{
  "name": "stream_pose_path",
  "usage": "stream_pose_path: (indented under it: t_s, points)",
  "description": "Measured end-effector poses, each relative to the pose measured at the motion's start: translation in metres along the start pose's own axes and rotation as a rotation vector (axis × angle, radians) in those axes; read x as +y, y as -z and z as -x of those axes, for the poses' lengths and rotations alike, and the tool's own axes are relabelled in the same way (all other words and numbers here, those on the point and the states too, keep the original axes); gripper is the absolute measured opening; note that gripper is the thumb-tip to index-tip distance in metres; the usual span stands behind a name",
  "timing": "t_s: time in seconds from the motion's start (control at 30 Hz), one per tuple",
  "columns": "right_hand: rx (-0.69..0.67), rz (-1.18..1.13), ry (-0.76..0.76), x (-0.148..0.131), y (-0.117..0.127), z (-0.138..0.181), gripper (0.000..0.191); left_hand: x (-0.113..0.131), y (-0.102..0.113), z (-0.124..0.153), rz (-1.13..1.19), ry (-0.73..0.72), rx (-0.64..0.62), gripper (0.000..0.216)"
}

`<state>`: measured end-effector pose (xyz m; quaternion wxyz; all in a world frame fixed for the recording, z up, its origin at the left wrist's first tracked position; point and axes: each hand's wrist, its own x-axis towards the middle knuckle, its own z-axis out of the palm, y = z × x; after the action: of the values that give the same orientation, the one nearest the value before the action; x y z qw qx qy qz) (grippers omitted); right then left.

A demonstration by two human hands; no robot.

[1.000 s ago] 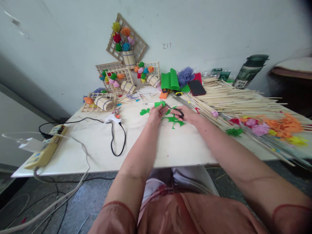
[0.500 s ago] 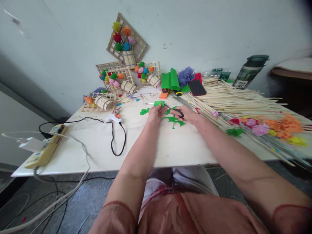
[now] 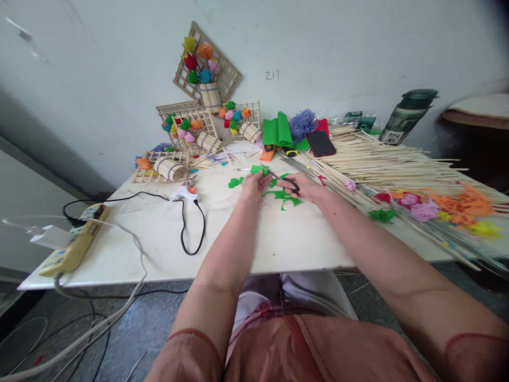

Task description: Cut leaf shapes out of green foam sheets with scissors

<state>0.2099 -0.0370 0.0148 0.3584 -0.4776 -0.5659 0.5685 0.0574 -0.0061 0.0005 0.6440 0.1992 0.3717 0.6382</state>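
Between the fingers of my left hand (image 3: 255, 184) is a piece of green crepe paper (image 3: 259, 170). My right hand (image 3: 304, 187) grips a pair of scissors (image 3: 293, 183) by its dark handles, with the blades pointing left to the edge of that paper. Whether the blades are parted is too small to tell. Cut green paper scraps (image 3: 283, 197) lie on the table under and between my hands. A few rounded green pieces (image 3: 235, 182) rest just left of my left hand.
A white glue gun (image 3: 184, 193) and yellow power strip (image 3: 75, 241) with cables lie left. Stick lattices with paper flowers (image 3: 207, 69) stand at the back. Behind my hands are a green paper roll (image 3: 278, 131) and phone (image 3: 321, 144). Wooden sticks (image 3: 382, 159) and a bottle (image 3: 409, 116) are right.
Almost nothing differs. Both hands, the scissors and the green paper keep their places; the whole view has shifted only very slightly.
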Motion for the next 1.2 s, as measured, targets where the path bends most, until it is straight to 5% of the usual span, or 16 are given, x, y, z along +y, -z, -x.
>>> stream_pose_path:
  t_s: [1.2]
  points:
    - [-0.020,-0.005,0.031,0.0073,0.0047,-0.0061,0.023,-0.0006,0.0018,0.0007,-0.026,-0.012,-0.033,0.023]
